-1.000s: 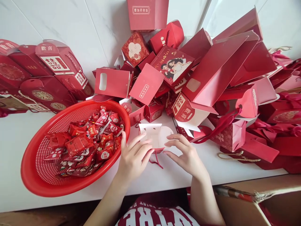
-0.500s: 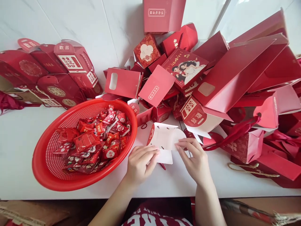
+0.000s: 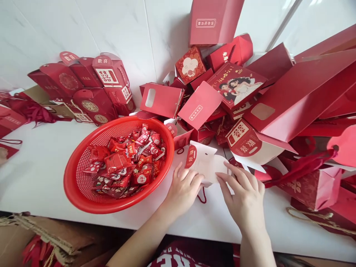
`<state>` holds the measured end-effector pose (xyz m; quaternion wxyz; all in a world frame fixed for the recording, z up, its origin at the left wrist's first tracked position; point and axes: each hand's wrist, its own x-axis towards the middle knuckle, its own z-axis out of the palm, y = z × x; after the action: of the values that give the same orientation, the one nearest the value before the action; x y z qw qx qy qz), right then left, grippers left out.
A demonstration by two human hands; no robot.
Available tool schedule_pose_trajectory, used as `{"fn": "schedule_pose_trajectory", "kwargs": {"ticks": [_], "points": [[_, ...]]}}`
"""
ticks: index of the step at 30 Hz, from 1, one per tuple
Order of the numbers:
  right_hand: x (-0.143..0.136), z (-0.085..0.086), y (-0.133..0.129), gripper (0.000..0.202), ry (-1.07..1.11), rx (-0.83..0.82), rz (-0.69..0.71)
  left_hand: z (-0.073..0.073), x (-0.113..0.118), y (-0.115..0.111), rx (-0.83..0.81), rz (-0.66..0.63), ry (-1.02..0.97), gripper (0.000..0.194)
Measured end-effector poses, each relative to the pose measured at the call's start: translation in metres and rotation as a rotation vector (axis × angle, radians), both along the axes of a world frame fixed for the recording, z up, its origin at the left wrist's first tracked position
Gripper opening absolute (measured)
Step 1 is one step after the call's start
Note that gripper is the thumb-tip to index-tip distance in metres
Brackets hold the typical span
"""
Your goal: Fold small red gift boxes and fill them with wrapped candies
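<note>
A small gift box [image 3: 208, 163], white inside and red outside, stands partly unfolded on the table, its open side facing up. My left hand [image 3: 183, 189] is closed on its near left side, fingers bent over the edge. With fingers and thumb, my right hand [image 3: 244, 191] pinches the rounded white flap on the box's right side. A dark red cord loop [image 3: 203, 195] pokes out below the box, between my hands. Left of my left hand stands a red plastic basket [image 3: 71, 185] holding many wrapped candies [image 3: 119, 163].
Loose red boxes [image 3: 194, 107] are heaped behind and right of my hands, with a large open red box [image 3: 294, 92] among them. Closed boxes [image 3: 94, 104] are stacked at the back left against the tiled wall [image 3: 116, 26]. Cardboard cartons [image 3: 52, 233] lie below the table's front edge.
The box's near flap, which lay spread toward me, is now raised, and its walls stand more upright. My view has turned left, so things appear farther right.
</note>
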<state>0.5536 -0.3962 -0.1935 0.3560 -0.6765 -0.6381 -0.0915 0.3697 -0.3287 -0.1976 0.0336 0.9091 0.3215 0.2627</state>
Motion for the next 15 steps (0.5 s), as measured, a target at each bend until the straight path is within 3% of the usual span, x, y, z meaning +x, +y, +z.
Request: {"fn": "schedule_pose_trajectory", "kwargs": {"ticks": [2, 6, 11, 15], "points": [[-0.003, 0.008, -0.006, 0.015, -0.136, 0.034, 0.084, 0.006, -0.001, -0.001, 0.039, -0.028, -0.007, 0.014], [-0.004, 0.016, -0.017, 0.031, -0.1, -0.04, 0.343, 0.036, -0.007, -0.007, 0.091, -0.178, 0.031, 0.017], [0.004, 0.014, -0.037, 0.019, 0.096, -0.066, 0.398, 0.072, -0.011, -0.02, 0.124, -0.353, -0.063, 0.021], [0.013, 0.0, -0.074, 0.011, 0.429, 0.003, 0.323, 0.08, -0.014, -0.025, 0.037, -0.481, -0.399, 0.029]]}}
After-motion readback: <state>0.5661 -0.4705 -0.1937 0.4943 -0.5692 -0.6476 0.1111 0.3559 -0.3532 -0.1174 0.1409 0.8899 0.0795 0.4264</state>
